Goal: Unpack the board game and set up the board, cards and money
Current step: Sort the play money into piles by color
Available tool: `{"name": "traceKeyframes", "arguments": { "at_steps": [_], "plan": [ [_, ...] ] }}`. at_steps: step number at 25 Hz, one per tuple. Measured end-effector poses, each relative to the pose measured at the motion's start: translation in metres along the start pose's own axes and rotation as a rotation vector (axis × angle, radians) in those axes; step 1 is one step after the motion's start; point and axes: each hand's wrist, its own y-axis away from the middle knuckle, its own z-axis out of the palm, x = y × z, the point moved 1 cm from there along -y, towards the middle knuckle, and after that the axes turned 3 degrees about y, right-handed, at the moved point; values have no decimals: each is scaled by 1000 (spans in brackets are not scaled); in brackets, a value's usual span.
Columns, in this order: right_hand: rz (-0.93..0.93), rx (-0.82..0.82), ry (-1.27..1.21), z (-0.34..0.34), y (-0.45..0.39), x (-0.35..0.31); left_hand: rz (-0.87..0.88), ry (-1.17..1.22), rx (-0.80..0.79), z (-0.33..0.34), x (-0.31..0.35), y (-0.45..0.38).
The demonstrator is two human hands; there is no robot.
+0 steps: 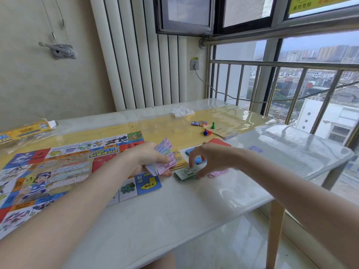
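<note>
The colourful game board [58, 171] lies unfolded on the left half of the table. My left hand [149, 156] grips a fanned stack of pink and green play money [165, 158] just past the board's right edge. My right hand [209, 158] hovers with curled fingers over a small green pile of notes [186, 172] on the table, fingertips touching it. A pink pile [218, 172] lies beside it. Yellow cards [179, 162], blue cards [196, 154] and a red card stack [218, 142] sit behind my hands.
Pawns [206, 131] and small tokens [198, 123] lie beside a tan card stack [225, 131] farther back. A crumpled wrapper [181, 111] and the yellow game box [23, 132] are at the rear. A clear plastic tray [161, 125] sits mid-table. The table's edge [272, 199] runs near right.
</note>
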Motion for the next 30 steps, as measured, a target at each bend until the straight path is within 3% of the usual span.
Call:
{"name": "traceKeyframes", "arguments": {
  "at_steps": [9,15,19,23,26,30],
  "plan": [
    [-93,61,-30,11,-10,-7,24,-111,73,-2,-1,2],
    [-55,126,-86,0,-2,-2,41,50,25,-3,7,7],
    [-69,73,25,2,-3,-1,108,197,1,7,7,4],
    [59,379,-403,-20,-4,9,129,383,-75,17,10,2],
    [114,375,-812,-24,-3,9,179,382,-117,27,14,2],
    [175,346,-967,-21,4,7,276,301,-181,38,20,1]
  ]
}}
